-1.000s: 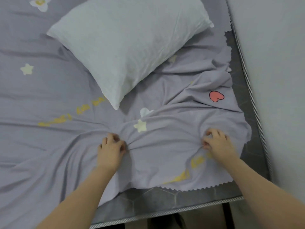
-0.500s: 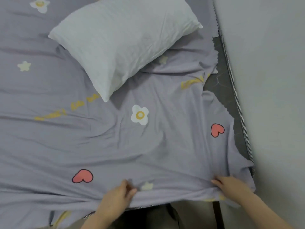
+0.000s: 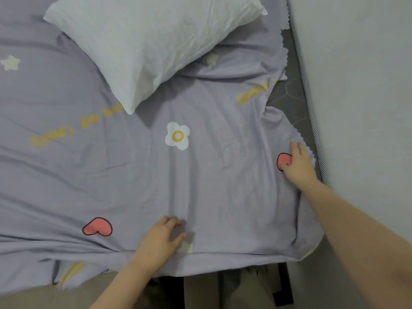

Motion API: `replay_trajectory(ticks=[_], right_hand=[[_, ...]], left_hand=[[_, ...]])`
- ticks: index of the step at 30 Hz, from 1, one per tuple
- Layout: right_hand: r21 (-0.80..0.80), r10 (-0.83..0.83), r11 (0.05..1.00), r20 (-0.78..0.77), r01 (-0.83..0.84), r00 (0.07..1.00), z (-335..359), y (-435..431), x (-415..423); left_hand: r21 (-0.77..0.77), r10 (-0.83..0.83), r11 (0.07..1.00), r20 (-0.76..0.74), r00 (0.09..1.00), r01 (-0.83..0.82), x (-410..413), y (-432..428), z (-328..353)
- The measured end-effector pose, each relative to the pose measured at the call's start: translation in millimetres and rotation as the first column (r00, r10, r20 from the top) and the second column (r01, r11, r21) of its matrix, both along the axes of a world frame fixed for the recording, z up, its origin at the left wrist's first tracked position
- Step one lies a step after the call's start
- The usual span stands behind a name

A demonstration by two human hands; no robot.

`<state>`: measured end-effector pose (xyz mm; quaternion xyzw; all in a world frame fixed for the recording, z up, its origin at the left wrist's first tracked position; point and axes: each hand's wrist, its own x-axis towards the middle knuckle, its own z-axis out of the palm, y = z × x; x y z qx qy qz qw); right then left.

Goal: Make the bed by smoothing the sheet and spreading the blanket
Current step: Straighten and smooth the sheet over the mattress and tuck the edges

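Along the near edge of the bed, the left hand lay palm down on the lavender sheet, fingers bent and thumb apart from them. Whether it pinched any cloth could not be told through the blur. Over at the right side, the right hand rested flat on the sheet with fingers straight, holding nothing, partly covering a red heart print near the zigzag hem. The sheet covered most of the bed and hung over the near edge. Shallow creases ran across its middle, folds bunched left of the left hand, and a strip of dark mattress showed bare at the far right, beside the wall. A white pillow lay askew on the sheet at the far end. No blanket was in view. By my judgement the smoothing was partway done: the right edge needed drawing over the mattress, and spreading the blanket had not begun.
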<state>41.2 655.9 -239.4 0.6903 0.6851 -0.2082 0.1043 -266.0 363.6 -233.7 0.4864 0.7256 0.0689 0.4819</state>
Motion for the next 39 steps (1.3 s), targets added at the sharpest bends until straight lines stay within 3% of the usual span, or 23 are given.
replay_trajectory(ticks=[6,9,12,14,17,20,24,26,30,32,34,37,39], right_hand=[[-0.160,-0.182,0.971,-0.023,0.176,0.983,-1.6,67.9,21.6],[-0.266,-0.143,0.954,0.002,0.138,0.990,4.7,79.3,28.7],[-0.304,-0.177,0.948,-0.258,0.094,0.950,18.0,71.0,22.9],[-0.213,-0.187,0.969,-0.318,0.123,0.929,24.1,55.3,28.0],[-0.061,-0.291,0.957,-0.176,0.285,0.940,34.7,17.1,58.4],[-0.121,-0.322,0.939,0.021,0.322,0.947,35.0,-27.9,97.6],[-0.211,-0.296,0.928,0.085,0.307,0.951,32.0,-45.2,112.3],[-0.326,-0.209,0.911,0.163,0.252,0.964,29.8,-33.9,108.8],[-0.621,0.208,0.783,0.313,0.034,0.927,30.8,3.9,95.2],[-0.581,0.213,0.813,0.246,-0.032,0.946,29.4,32.1,83.7],[-0.411,0.005,0.912,0.004,-0.003,1.000,23.6,63.1,65.4],[-0.220,-0.190,0.967,-0.304,0.125,0.934,7.8,109.9,31.4],[-0.261,-0.314,0.940,-0.409,0.220,0.857,-3.6,137.9,11.4]], left_hand=[[0.071,0.071,0.995,-0.021,0.997,-0.069,42.3,54.2,-8.5],[0.067,0.110,0.992,-0.014,0.994,-0.109,74.2,82.2,-11.1],[0.044,0.134,0.990,0.028,0.991,-0.135,109.6,112.6,-11.2],[0.046,0.132,0.990,0.036,0.991,-0.133,131.2,130.6,-12.0],[0.075,0.022,0.997,-0.084,0.996,-0.016,157.3,149.2,-13.7],[0.033,-0.135,0.988,-0.311,0.941,0.152,170.5,154.6,-11.5],[0.013,-0.195,0.974,-0.461,0.866,0.226,169.3,153.4,-6.0],[0.023,-0.204,0.968,-0.502,0.840,0.249,165.2,154.1,-7.3],[0.043,-0.227,0.956,-0.511,0.829,0.289,159.7,155.0,-9.5],[0.047,-0.177,0.976,-0.398,0.900,0.213,157.3,152.2,-8.8],[0.078,0.009,0.997,-0.235,0.972,0.010,156.7,146.6,-11.5],[-0.018,0.217,0.976,-0.050,0.975,-0.218,157.1,133.1,-11.5],[-0.063,0.259,0.964,-0.001,0.966,-0.258,158.3,125.2,-7.8]])
